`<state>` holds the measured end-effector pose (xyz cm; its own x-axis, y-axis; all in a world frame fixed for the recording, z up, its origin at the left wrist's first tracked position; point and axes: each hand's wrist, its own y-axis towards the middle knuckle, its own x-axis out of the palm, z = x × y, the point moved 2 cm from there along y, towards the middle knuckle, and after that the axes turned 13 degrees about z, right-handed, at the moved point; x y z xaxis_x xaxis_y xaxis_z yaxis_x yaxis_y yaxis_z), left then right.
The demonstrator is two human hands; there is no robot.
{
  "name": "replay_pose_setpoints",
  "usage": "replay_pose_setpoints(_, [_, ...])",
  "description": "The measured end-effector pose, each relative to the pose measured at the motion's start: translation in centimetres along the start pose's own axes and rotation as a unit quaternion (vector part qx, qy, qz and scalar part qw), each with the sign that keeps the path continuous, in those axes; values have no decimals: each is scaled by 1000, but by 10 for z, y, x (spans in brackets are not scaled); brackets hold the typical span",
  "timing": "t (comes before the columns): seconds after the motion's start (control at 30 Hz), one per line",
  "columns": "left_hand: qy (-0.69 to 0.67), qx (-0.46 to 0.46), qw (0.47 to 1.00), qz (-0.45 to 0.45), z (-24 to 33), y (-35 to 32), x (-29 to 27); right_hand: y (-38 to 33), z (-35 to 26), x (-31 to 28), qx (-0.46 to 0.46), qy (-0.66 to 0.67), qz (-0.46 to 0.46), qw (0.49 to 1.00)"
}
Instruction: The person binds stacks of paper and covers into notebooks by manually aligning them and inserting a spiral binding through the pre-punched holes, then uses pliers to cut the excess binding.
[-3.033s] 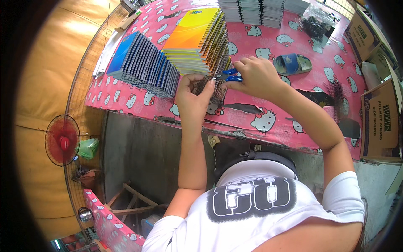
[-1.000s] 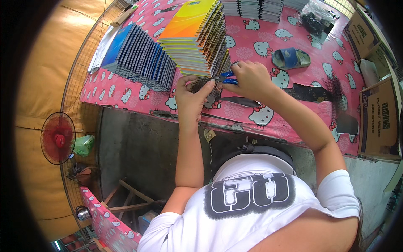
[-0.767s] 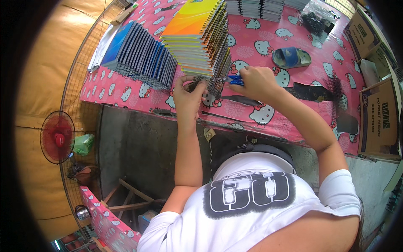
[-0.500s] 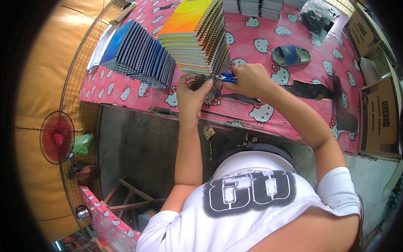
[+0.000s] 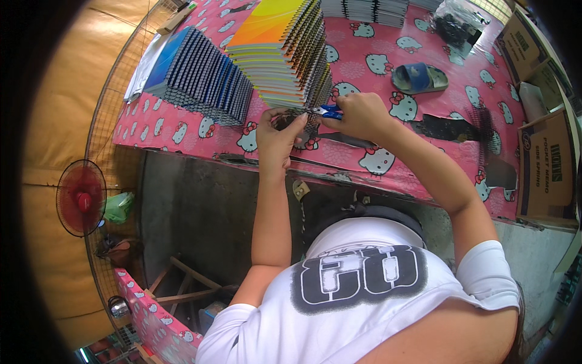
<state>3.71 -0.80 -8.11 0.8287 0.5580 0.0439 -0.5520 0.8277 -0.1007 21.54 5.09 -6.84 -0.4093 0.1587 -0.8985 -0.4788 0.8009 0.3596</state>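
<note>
While curled at notebook stack (image 5: 285,51), hands: right hand (image 5: 357,115) on blue tool (image 5: 330,111).

Small spiral-bound notebook (image 5: 295,119) at table edge, blue-handled pliers (image 5: 330,111) pinching its wire

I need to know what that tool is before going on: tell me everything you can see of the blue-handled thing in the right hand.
The blue-handled tool is small and mostly hidden in the right hand; only glossy blue, plastic-looking grips show, pointing left toward the wire spirals of the notebook stack. Its working end is too small to make out. The left hand holds the spiral binding right beside it, above the pink patterned tablecloth.
</note>
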Motion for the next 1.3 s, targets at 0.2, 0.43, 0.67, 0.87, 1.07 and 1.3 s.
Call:
replay_pose_setpoints(0.2, [-34,-36,999,1,-7,8,-12,-11,4,-10,-8,-4,15,1000])
replay_pose_setpoints(0.43, [18,-9,1000,12,-8,0,1,-5,3,13,-29,5,50,998])
replay_pose_setpoints(0.67, [-21,-19,1000,12,-20,12,-12,-14,8,6,-26,-19,33,999])
replay_pose_setpoints(0.87, [-47,-48,998,19,-22,5,0,-11,11,24,-94,-24,169,981])
replay_pose_setpoints(1.07, [-37,-32,999,0,-32,14,-11,-8,2,18,-1,-2,-44,999])
replay_pose_setpoints(1.3, [-43,-108,993,-2,-29,9,-8,-15,15,29,-119,-48,201,971])
